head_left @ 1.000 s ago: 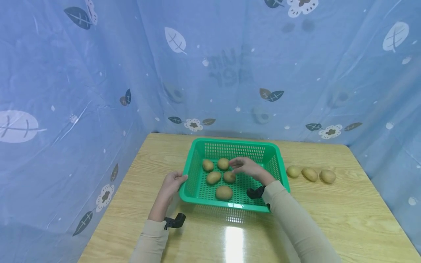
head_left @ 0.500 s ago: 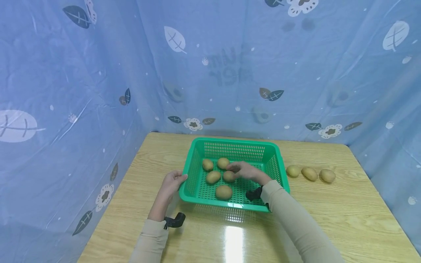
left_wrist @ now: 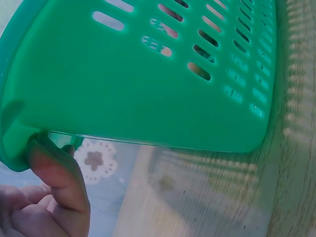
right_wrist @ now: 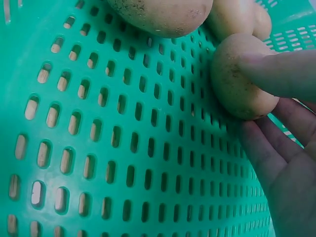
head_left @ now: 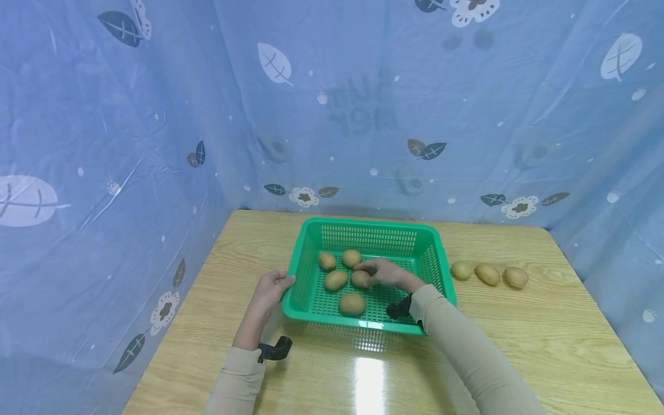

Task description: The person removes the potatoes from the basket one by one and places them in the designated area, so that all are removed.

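A green plastic basket [head_left: 363, 326] with slotted walls stands on the wooden table and holds several potatoes. My left hand [head_left: 271, 291] pinches its left rim; the left wrist view shows the thumb [left_wrist: 58, 173] bent against the rim's edge. Inside the basket, my right hand [head_left: 386, 272] grips a potato [right_wrist: 239, 74] between thumb and fingers. That potato still lies among the others, low over the slotted floor. Close by are a potato [head_left: 351, 258] behind it, a potato [head_left: 336, 280] to its left and a larger potato [head_left: 353, 304] in front.
Three potatoes lie in a row on the table to the right of the basket, the nearest potato [head_left: 462, 270] close to its wall. A blue patterned curtain [head_left: 332, 115] hangs behind and at both sides of the table [head_left: 560, 346].
My right hand has come down a little and its fingers have closed round the middle potato. The left hand has stayed on the rim, and the basket has not moved.
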`<state>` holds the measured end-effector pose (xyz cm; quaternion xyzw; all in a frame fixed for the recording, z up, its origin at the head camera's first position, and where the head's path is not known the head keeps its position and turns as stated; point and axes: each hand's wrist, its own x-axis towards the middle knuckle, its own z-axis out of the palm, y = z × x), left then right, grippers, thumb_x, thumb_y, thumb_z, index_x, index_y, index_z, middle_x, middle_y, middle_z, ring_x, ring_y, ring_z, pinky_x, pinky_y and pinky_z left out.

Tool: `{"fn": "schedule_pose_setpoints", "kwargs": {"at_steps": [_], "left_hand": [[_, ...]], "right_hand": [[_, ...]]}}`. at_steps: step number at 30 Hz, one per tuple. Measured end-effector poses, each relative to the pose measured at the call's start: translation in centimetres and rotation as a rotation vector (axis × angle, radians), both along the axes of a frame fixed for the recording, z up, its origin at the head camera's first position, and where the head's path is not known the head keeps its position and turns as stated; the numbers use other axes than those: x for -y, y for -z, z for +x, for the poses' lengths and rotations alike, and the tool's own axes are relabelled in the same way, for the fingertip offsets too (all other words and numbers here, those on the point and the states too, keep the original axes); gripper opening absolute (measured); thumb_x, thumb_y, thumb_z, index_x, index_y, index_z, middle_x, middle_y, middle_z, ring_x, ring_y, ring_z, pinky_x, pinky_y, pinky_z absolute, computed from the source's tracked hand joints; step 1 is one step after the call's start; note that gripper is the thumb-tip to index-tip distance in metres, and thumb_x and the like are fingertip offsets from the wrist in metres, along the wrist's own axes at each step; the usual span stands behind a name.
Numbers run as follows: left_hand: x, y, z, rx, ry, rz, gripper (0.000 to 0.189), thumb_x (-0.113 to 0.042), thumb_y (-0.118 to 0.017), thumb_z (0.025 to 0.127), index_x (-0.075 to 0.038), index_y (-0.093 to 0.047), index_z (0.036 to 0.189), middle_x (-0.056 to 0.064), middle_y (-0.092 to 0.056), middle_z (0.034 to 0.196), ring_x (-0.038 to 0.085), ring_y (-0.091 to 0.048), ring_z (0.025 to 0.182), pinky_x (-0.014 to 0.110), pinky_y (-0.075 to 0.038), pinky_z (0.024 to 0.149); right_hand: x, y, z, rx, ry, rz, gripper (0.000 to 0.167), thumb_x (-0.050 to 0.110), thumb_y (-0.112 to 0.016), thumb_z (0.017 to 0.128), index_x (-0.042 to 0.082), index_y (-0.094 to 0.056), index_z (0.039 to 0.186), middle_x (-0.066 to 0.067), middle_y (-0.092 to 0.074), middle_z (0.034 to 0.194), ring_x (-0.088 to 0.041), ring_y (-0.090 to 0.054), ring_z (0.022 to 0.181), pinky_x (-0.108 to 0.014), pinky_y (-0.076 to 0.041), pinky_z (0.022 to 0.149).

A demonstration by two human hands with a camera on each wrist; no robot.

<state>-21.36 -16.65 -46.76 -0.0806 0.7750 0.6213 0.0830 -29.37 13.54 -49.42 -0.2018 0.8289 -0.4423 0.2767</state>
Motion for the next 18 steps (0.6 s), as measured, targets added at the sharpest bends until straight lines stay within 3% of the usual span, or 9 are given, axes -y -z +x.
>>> {"fn": "schedule_pose_setpoints", "kwargs": {"at_steps": [18], "left_hand": [[-0.03,-0.36,0.11,0.005,0.002,0.003,0.039,-0.018,-0.053,0.097,0.011,-0.051,0.123,0.025,-0.064,0.108,0.024,-0.067,0.092,0.027,-0.054,0.075]], "right_hand": [[0.08,-0.50,0.05,-0.064,0.047,0.023,0.047,0.003,-0.065,0.085,0.005,-0.056,0.131,-0.015,-0.052,0.137,-0.034,-0.049,0.123,-0.048,-0.044,0.097]]}}
